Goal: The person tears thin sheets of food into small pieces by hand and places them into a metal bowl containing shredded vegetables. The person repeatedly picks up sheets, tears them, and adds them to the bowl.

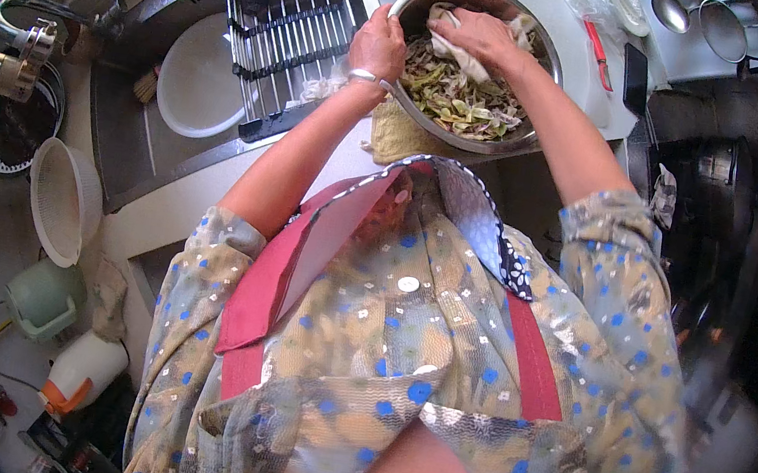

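Observation:
A stainless steel bowl stands tilted at the counter's front edge. My left hand grips its rim at the left. Inside lie limp green and purplish leaves, wilted and in loose pieces. My right hand reaches into the bowl, its fingers closed over a damp off-white cloth that lies against the leaves. Those fingertips are partly hidden by the fabric. Under the bowl's near side, a folded yellow cloth shows.
Left of the bowl, a metal drying rack spans the sink, beside a white basin. To the right lie a red-handled knife, a dark phone and a plastic bag. A ladle and strainer sit farther right.

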Demonstrator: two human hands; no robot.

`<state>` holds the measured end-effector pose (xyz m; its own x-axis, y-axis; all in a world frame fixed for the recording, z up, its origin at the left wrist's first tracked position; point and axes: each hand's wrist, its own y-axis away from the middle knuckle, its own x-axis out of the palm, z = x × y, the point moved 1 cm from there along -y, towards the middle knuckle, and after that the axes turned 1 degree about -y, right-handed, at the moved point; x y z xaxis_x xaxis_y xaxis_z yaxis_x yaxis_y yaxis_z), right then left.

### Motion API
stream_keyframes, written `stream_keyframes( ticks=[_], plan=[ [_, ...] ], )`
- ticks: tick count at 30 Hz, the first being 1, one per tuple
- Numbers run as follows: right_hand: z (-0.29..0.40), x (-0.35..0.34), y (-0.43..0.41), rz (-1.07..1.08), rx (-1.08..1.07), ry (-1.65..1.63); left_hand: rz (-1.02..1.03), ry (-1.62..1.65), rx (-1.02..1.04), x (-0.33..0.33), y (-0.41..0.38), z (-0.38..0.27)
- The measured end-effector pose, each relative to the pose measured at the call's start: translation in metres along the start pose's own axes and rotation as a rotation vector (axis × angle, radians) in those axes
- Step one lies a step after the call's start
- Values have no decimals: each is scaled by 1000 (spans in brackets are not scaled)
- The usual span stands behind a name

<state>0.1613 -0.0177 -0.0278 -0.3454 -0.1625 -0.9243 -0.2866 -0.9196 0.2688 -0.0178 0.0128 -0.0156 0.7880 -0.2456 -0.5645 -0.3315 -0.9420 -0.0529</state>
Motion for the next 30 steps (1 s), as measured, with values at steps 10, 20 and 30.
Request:
stream_keyframes(
  ticks=[10,20,30],
  plan=[
    [49,-14,45,245,-234,51,-63,25,8,11,-6,15],
    [41,27,82,-251,-491,62,-42,123,19,11,3,8],
    [34,29,48,-236,-459,89,-7,204,-18,9,12,0]
  ],
)
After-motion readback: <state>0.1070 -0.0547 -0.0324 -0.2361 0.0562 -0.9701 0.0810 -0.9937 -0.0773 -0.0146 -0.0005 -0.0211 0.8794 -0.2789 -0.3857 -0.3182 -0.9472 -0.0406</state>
